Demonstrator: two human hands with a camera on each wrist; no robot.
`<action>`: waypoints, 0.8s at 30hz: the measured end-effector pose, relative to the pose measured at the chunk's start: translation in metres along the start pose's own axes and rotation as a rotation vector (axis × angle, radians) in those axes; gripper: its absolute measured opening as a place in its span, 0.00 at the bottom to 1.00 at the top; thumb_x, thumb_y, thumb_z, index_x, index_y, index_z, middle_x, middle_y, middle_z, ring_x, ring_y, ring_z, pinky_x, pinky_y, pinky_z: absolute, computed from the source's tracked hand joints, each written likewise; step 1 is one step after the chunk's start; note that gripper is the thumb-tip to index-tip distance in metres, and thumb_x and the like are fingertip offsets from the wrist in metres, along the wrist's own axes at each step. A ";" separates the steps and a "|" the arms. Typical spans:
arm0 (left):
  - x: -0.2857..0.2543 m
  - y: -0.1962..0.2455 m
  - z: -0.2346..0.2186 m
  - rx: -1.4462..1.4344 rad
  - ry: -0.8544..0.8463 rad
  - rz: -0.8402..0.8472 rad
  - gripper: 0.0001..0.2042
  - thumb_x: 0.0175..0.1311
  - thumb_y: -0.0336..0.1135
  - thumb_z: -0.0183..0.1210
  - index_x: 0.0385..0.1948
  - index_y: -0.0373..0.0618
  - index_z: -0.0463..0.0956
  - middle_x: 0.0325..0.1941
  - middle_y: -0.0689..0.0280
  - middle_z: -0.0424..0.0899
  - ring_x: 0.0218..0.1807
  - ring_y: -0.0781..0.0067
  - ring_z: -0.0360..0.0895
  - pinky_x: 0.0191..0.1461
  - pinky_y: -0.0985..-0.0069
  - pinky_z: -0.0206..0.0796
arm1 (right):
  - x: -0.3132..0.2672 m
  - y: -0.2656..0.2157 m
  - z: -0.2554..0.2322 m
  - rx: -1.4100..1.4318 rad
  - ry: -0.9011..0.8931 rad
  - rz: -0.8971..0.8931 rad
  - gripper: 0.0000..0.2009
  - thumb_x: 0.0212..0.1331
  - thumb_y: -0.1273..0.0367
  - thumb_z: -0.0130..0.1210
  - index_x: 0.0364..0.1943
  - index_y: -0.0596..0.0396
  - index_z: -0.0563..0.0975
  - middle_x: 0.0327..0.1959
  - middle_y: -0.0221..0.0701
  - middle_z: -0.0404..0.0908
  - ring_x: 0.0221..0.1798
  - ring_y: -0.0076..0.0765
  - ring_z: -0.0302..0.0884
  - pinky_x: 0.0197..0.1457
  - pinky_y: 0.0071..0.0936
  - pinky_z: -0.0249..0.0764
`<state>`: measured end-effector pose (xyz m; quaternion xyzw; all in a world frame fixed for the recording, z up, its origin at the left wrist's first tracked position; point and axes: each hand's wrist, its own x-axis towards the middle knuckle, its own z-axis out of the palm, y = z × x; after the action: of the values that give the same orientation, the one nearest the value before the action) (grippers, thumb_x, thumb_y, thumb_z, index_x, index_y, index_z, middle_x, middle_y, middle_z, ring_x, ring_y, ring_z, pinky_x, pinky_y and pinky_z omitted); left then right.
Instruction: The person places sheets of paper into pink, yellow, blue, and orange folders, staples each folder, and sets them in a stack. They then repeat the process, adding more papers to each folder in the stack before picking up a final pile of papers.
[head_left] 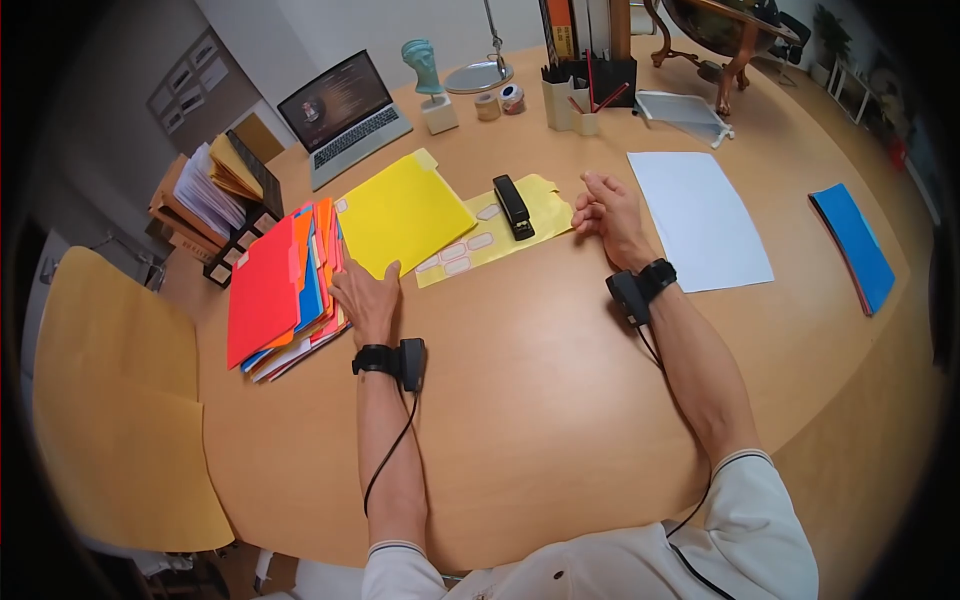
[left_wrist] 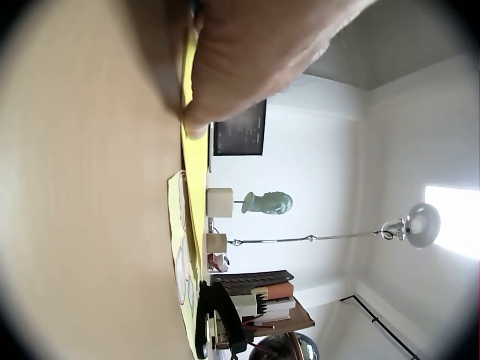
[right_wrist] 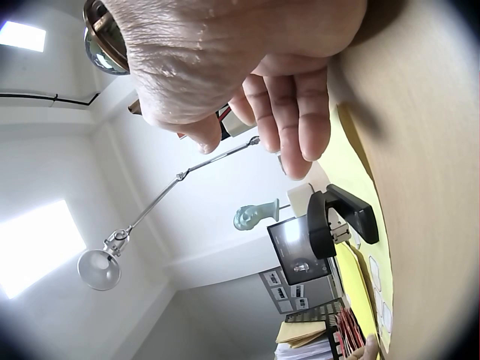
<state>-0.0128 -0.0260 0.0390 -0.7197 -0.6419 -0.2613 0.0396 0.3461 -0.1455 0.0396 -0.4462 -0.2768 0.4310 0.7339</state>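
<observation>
The stapler [head_left: 515, 208] covers part of the sheet [head_left: 550, 225] under it, and the yellow folder [head_left: 405, 215] left of the stapler hides another part; any print inside the sheet's labels is too small to tell. Farther left, most folders in the stack [head_left: 265, 300] are hidden beneath the top one. In the left wrist view, the top edge cuts off the left hand [left_wrist: 255, 56], whose far fingers are out of sight. The right wrist view's top edge crops the right hand [right_wrist: 225, 67]. Beyond the stapler, the laptop's [head_left: 340, 110] screen text is unreadable, and the head view cuts off the lamp [head_left: 493, 35] and globe [head_left: 722, 15].
</observation>
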 end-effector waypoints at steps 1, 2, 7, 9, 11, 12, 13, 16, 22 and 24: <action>0.002 0.002 0.002 -0.004 -0.004 0.005 0.35 0.55 0.46 0.73 0.54 0.23 0.69 0.55 0.33 0.74 0.60 0.35 0.71 0.59 0.48 0.67 | 0.000 0.000 0.000 0.001 -0.006 0.000 0.17 0.70 0.58 0.59 0.48 0.58 0.74 0.27 0.30 0.79 0.23 0.26 0.81 0.24 0.19 0.76; 0.004 0.007 0.001 -0.001 -0.035 -0.030 0.36 0.56 0.43 0.72 0.57 0.21 0.66 0.55 0.33 0.74 0.61 0.34 0.70 0.59 0.48 0.67 | 0.001 0.001 0.000 -0.002 0.000 -0.001 0.17 0.70 0.58 0.59 0.48 0.58 0.74 0.27 0.30 0.79 0.23 0.26 0.81 0.24 0.19 0.76; -0.004 0.022 -0.005 0.013 -0.039 -0.159 0.37 0.55 0.36 0.71 0.63 0.26 0.63 0.53 0.32 0.76 0.62 0.31 0.69 0.62 0.46 0.67 | 0.001 0.001 -0.001 -0.011 -0.026 -0.008 0.17 0.70 0.58 0.59 0.48 0.59 0.75 0.27 0.30 0.79 0.23 0.26 0.81 0.24 0.19 0.76; -0.004 0.017 -0.010 -0.077 -0.050 -0.140 0.36 0.55 0.31 0.71 0.66 0.33 0.64 0.52 0.36 0.79 0.60 0.34 0.74 0.61 0.50 0.70 | 0.001 0.001 -0.001 -0.014 -0.024 -0.007 0.17 0.70 0.58 0.59 0.47 0.59 0.75 0.27 0.30 0.79 0.22 0.26 0.81 0.24 0.19 0.76; 0.000 0.007 -0.007 -0.143 -0.028 -0.126 0.34 0.55 0.30 0.70 0.65 0.35 0.66 0.52 0.39 0.80 0.57 0.36 0.76 0.60 0.51 0.70 | 0.002 0.001 0.000 -0.016 -0.026 -0.010 0.17 0.70 0.58 0.59 0.47 0.59 0.75 0.27 0.30 0.78 0.22 0.26 0.81 0.23 0.20 0.76; 0.001 0.004 -0.003 -0.209 -0.008 -0.110 0.32 0.54 0.28 0.69 0.64 0.37 0.68 0.52 0.42 0.81 0.55 0.38 0.78 0.59 0.51 0.70 | 0.002 0.001 0.000 -0.017 -0.025 -0.009 0.16 0.70 0.58 0.59 0.46 0.59 0.75 0.27 0.30 0.78 0.22 0.26 0.80 0.23 0.20 0.76; 0.001 0.001 0.002 -0.210 -0.007 -0.109 0.32 0.54 0.28 0.69 0.64 0.37 0.68 0.52 0.42 0.81 0.55 0.38 0.78 0.59 0.51 0.70 | 0.001 0.000 0.000 -0.018 -0.025 -0.007 0.16 0.70 0.58 0.60 0.46 0.59 0.75 0.27 0.30 0.78 0.22 0.26 0.80 0.23 0.20 0.76; 0.003 -0.008 0.014 -0.325 0.090 -0.122 0.28 0.54 0.25 0.67 0.60 0.33 0.71 0.52 0.46 0.82 0.51 0.44 0.82 0.55 0.54 0.72 | 0.001 0.001 0.000 -0.019 -0.028 -0.012 0.16 0.70 0.58 0.60 0.45 0.58 0.75 0.27 0.30 0.78 0.22 0.26 0.80 0.23 0.20 0.76; 0.022 -0.033 0.034 -1.115 0.040 -0.281 0.16 0.66 0.21 0.59 0.55 0.30 0.73 0.52 0.57 0.83 0.52 0.63 0.83 0.51 0.68 0.76 | -0.002 -0.002 0.002 -0.045 -0.024 -0.004 0.17 0.69 0.58 0.60 0.45 0.59 0.76 0.27 0.31 0.78 0.22 0.25 0.80 0.23 0.19 0.76; 0.019 -0.018 0.015 -1.666 -0.019 -0.427 0.12 0.72 0.23 0.56 0.54 0.33 0.73 0.53 0.59 0.82 0.52 0.66 0.83 0.55 0.70 0.78 | -0.002 -0.002 0.003 -0.044 -0.027 -0.001 0.17 0.69 0.57 0.60 0.45 0.59 0.76 0.28 0.31 0.78 0.22 0.25 0.80 0.23 0.19 0.76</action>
<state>-0.0242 0.0004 0.0288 -0.3804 -0.3628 -0.6430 -0.5570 0.3439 -0.1462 0.0424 -0.4561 -0.2964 0.4305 0.7203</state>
